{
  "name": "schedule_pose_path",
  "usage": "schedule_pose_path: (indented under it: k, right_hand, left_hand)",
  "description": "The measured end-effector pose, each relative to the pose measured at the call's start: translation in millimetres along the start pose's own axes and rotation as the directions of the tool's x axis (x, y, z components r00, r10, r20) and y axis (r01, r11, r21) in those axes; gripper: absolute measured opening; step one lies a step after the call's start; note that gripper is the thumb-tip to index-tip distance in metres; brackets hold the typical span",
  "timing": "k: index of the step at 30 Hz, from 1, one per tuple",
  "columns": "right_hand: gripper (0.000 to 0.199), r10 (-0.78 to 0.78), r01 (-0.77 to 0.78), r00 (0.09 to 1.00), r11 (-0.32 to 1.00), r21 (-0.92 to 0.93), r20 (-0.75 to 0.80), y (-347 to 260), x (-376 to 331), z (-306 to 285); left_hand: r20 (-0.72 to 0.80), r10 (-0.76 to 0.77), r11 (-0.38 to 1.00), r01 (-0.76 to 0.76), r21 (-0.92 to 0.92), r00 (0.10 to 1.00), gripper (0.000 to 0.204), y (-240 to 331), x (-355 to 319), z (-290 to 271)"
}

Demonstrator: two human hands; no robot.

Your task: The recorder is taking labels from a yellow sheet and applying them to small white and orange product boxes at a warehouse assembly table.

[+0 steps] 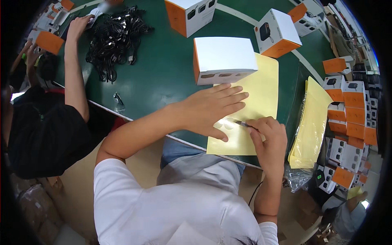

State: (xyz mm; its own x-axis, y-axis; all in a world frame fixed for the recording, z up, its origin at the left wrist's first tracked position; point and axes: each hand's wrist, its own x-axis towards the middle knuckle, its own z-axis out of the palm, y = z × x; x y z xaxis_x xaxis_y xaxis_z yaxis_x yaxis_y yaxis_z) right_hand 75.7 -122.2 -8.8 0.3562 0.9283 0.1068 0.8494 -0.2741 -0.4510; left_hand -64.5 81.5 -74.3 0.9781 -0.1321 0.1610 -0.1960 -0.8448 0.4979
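Hands (212, 110) on yellow sheet (261, 81)

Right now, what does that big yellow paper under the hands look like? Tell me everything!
The yellow sheet is pale, thin and smooth, like a glossy backing paper with round clear stickers near its lower middle. It lies flat on the green table, its near edge reaching the table's rim. The left hand presses flat on it. The right hand pinches a thin metal tool, likely tweezers, whose tip touches the sheet. A white and orange box stands at its far left corner, seemingly overlapping it.
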Motion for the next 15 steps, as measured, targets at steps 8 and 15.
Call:
schedule_pose_path:
  k: [8, 15]
  right_hand:
    - [0.014, 0.01, -0.011, 1.0, 0.997, -0.078, -0.012, -1.3, 9.5, 8.8]
    - [0.014, 0.038, -0.037, 0.999, 0.998, -0.044, 0.02, 1.2, 9.8, 7.5]
  left_hand:
    - [-0.023, 0.01, 1.0, -0.01, 0.018, 1.0, 0.093, -1.3, -0.1, 1.1]
    - [-0.021, 0.0, 1.0, 0.0, 0.016, 1.0, 0.092, -0.2, 0.4, 0.4]
